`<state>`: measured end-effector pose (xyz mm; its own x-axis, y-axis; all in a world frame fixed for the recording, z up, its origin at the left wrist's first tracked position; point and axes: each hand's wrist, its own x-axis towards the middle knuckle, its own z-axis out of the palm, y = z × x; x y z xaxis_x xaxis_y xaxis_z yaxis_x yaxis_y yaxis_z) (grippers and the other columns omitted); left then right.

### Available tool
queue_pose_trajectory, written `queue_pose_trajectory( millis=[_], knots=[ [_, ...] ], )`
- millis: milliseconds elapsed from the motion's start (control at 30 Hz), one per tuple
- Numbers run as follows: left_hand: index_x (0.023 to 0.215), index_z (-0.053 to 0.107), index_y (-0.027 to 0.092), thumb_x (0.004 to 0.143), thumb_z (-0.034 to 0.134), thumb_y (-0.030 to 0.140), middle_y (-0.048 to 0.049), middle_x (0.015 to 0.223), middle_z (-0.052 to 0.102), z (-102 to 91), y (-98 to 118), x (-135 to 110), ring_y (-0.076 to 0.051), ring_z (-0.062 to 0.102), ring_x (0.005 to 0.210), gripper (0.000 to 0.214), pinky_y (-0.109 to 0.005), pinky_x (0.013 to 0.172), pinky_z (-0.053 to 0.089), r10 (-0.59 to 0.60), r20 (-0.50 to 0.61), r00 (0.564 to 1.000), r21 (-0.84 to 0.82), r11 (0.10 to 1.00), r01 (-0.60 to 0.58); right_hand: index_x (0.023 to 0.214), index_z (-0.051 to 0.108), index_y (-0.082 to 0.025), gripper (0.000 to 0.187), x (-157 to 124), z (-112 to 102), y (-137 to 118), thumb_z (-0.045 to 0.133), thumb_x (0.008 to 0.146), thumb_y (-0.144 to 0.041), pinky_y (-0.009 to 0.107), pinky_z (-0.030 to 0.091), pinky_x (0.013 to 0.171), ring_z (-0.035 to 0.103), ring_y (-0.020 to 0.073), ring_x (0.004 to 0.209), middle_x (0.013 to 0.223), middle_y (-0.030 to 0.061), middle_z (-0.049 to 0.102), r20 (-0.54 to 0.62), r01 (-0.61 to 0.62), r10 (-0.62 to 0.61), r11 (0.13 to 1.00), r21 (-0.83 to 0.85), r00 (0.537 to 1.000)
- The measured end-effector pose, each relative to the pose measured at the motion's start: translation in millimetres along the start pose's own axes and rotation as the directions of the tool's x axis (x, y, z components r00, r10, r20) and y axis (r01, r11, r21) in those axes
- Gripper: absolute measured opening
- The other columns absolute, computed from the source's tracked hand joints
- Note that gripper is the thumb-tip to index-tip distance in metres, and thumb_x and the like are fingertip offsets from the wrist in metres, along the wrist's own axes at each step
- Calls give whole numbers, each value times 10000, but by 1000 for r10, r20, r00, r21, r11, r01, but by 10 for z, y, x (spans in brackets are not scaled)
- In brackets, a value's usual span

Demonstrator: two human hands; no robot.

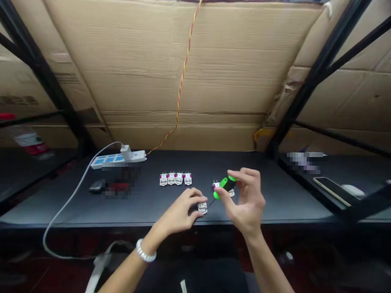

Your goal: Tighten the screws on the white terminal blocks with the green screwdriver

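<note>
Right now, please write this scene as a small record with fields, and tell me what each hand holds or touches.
Left hand: fingers over a small white plastic electrical part
Right hand: pinches a green-and-black screwdriver
Beside the screwdriver: white plastic parts with magenta tops
Row: four matching white-and-magenta parts
Surface: black desk
Also on desk: blue-and-white power strip
Left wrist: white beaded bracelet
Behind: brown corrugated cardboard sheet

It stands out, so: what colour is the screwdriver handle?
The screwdriver handle is bright green and black, best in the head view.
</note>
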<state>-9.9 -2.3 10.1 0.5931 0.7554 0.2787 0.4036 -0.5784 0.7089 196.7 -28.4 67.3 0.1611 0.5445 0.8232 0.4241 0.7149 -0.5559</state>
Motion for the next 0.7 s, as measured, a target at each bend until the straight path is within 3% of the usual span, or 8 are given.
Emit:
queue_pose_trajectory(
  millis=[67, 200, 267, 400, 567, 700],
  knots=[
    [1345, 728, 246, 939, 728, 150, -88, 1333, 641, -1, 6, 0, -260, 595, 1272, 417, -454, 1189, 482, -2, 2, 1000, 6, 1000, 2, 1234, 735, -269, 312, 8, -15, -1, 793, 929, -240, 390, 607, 864, 657, 211, 978, 1138, 71, 605, -22, -2, 2, 1000, -9, 1000],
    [1332, 734, 242, 939, 726, 159, -94, 1333, 642, -8, 22, 4, -263, 605, 1269, 402, -449, 1183, 492, -1, 1, 1000, -2, 1000, 1, 1417, 643, -287, 378, -5, -53, -15, 558, 1057, -210, 448, 591, 991, 692, 255, 1163, 1306, 107, 664, 152, -75, 67, 996, 49, 986],
    [1330, 736, 241, 938, 726, 163, -97, 1333, 642, -11, 23, 5, -267, 604, 1272, 400, -451, 1184, 492, -3, -4, 1000, -4, 1000, 3, 1421, 631, -283, 393, -17, -54, -23, 601, 1032, -233, 456, 589, 987, 683, 266, 1163, 1312, 110, 648, 163, -56, 49, 998, 42, 985],
    [1335, 732, 242, 945, 726, 164, -93, 1333, 640, -13, 17, 4, -264, 593, 1277, 397, -455, 1191, 482, 0, -3, 1000, -2, 1000, 0, 1305, 702, -300, 381, -19, -38, -36, 777, 935, -252, 398, 579, 902, 665, 221, 1017, 1218, 74, 612, 48, -29, 32, 998, -64, 998],
    [1342, 733, 254, 952, 723, 166, -91, 1335, 638, -15, 22, 3, -261, 595, 1273, 400, -444, 1183, 487, -2, 2, 1000, -6, 1000, 2, 1457, 615, -328, 402, 22, -86, -66, 508, 1083, -224, 431, 561, 996, 681, 240, 1160, 1312, 88, 663, 214, -90, 75, 994, 60, 974],
    [1347, 730, 252, 944, 723, 156, -90, 1329, 640, -10, 18, 0, -260, 598, 1267, 414, -438, 1178, 493, -4, -1, 1000, -5, 1000, 4, 1326, 705, -306, 356, 53, -110, -63, 741, 972, -292, 358, 561, 870, 651, 220, 1050, 1221, 71, 629, 118, -16, 25, 997, -73, 993]
  ],
)
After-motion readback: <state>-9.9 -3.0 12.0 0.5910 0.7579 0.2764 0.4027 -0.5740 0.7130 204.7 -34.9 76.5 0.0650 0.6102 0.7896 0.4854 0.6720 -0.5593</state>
